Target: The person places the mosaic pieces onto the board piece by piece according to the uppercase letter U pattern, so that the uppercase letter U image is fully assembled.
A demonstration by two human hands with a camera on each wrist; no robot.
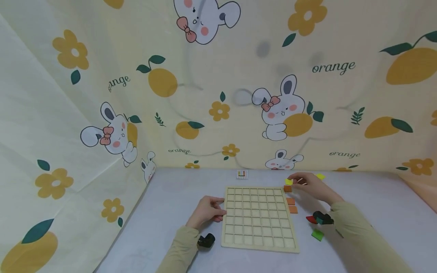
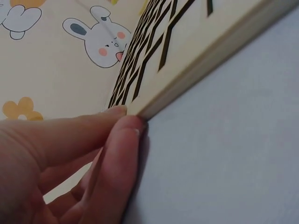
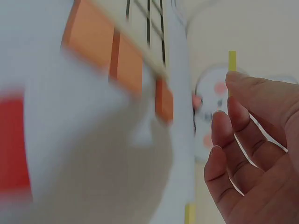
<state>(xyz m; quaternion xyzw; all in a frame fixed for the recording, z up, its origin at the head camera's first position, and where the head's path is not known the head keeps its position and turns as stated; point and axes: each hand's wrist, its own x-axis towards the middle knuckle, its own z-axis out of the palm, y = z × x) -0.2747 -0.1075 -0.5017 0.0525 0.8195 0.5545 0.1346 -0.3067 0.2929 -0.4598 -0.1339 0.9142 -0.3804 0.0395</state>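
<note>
A pale wooden grid board (image 1: pixel 260 248) with square cells lies in front of the person. At its left edge the left hand (image 1: pixel 206 211) grips the rim with thumb and fingertips; in the left wrist view those fingertips (image 2: pixel 130 128) meet the board's side (image 2: pixel 187 77). Past the board's far right corner, the right hand (image 1: pixel 312 185) pinches a thin yellow square tile (image 1: pixel 289 182) between thumb and forefinger. Edge-on, the yellow tile (image 3: pixel 232 60) stands upright in the right wrist view, the other fingers loosely bent below.
Orange tiles (image 1: pixel 293 209) line the board's right side. A red tile (image 1: pixel 311 219) and a green tile (image 1: pixel 317 235) lie nearer the right sleeve, another yellow tile (image 1: pixel 321 176) behind the right hand. A small patterned card (image 1: pixel 242 174) lies beyond the board, before the printed cloth backdrop (image 1: pixel 218 136).
</note>
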